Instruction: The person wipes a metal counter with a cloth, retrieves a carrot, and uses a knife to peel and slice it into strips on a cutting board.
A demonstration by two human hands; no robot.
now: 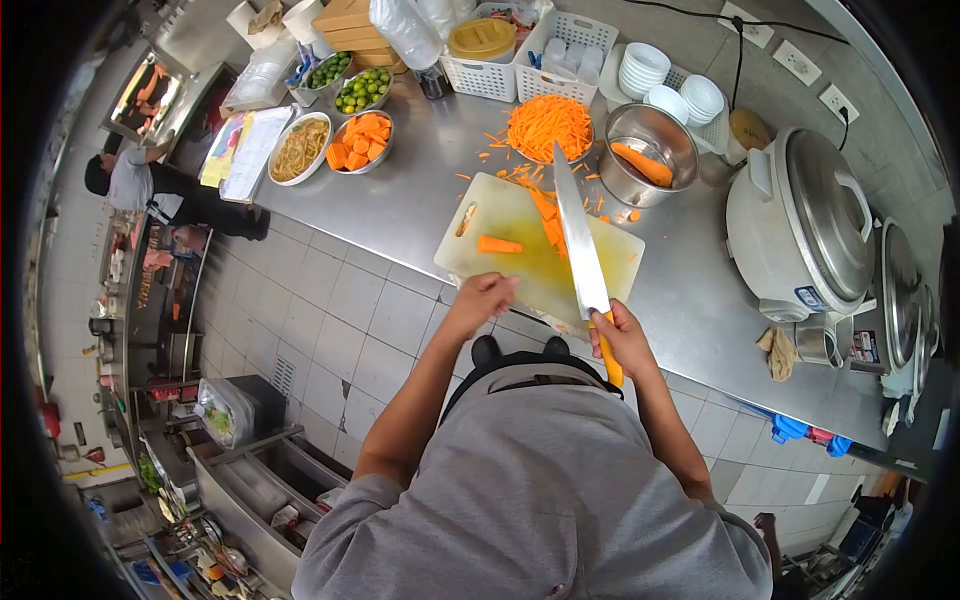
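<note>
My right hand (622, 338) grips the yellow handle of a large kitchen knife (577, 225). The blade points away from me, over the cutting board (620, 245), with its tip near a bowl heaped with shredded carrot (548, 126). My left hand (484, 302) is at the board's near edge with its fingers curled in; I see nothing in them. A short carrot piece (499, 245) lies on the board just beyond it. Cut carrot strips (547, 212) lie beside the blade, partly hidden by it. Beyond the board, a steel pot (650, 130) holds a peeled carrot (642, 164).
A bowl of carrot chunks (360, 142), a bowl of noodles (300, 149) and green citrus fruit (363, 90) stand left on the steel counter (690, 290). A large rice cooker (800, 220) stands right. White baskets (480, 75) line the back. A co-worker (150, 185) stands far left.
</note>
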